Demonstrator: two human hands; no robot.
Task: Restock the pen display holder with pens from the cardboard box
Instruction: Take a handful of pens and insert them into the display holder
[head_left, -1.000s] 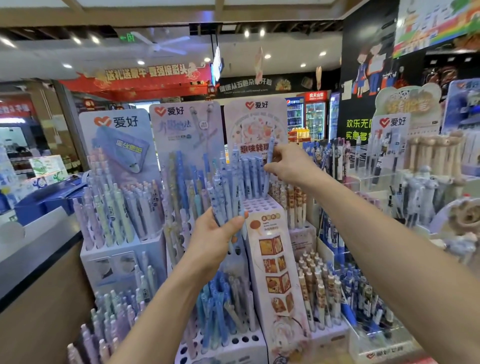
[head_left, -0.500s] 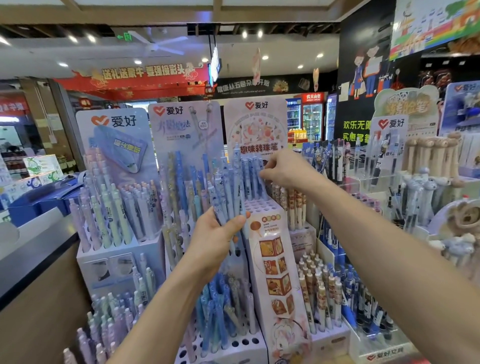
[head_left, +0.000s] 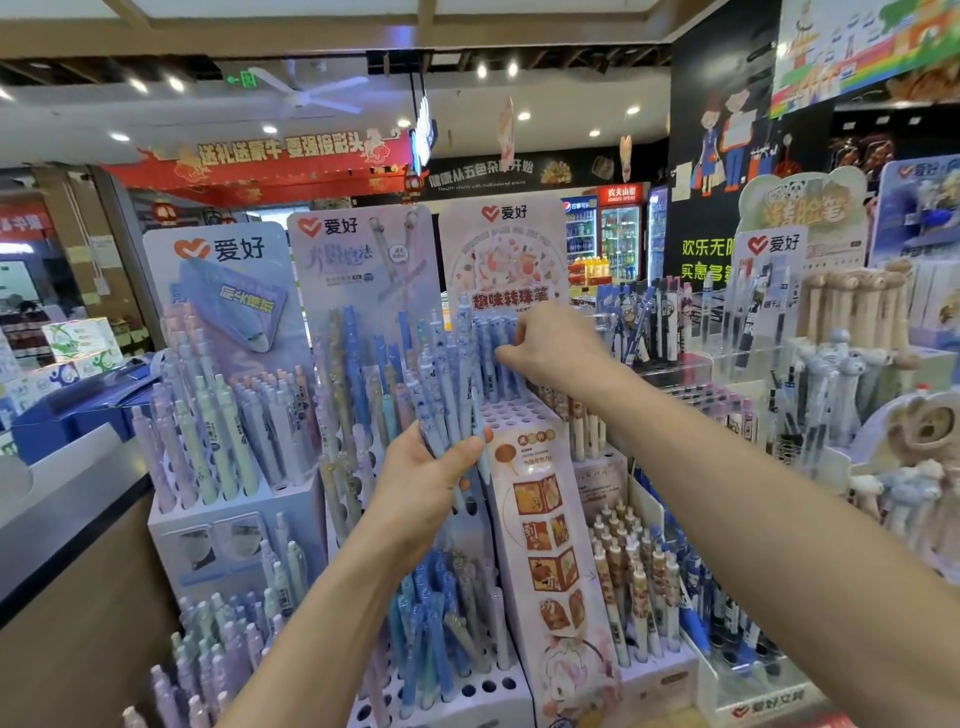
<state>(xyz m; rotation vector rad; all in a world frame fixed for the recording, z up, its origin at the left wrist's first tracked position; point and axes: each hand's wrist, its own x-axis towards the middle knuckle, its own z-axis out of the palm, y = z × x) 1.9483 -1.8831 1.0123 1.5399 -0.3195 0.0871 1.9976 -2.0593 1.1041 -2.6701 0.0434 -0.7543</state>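
On the left, your left hand (head_left: 423, 483) grips a bundle of blue-and-white pens (head_left: 441, 384) near their lower ends, with the thumb on the front and the fingers closed around them. The bundle fans out upward. Just right of it stands the pen display holder (head_left: 511, 413). Its top tier shows many open holes, and only the back row of pens (head_left: 488, 343) is filled. Your right hand (head_left: 553, 351) is at this back row, fingers curled together near the pen tops. Whether they pinch one pen I cannot tell, because the hand covers it. The cardboard box is not in view.

The risk, I think, is the fanned bundle: while you look at the holes, a pen may slide out and fall between the displays. Also, a pen put in slanted can push its neighbours and make the row lean.
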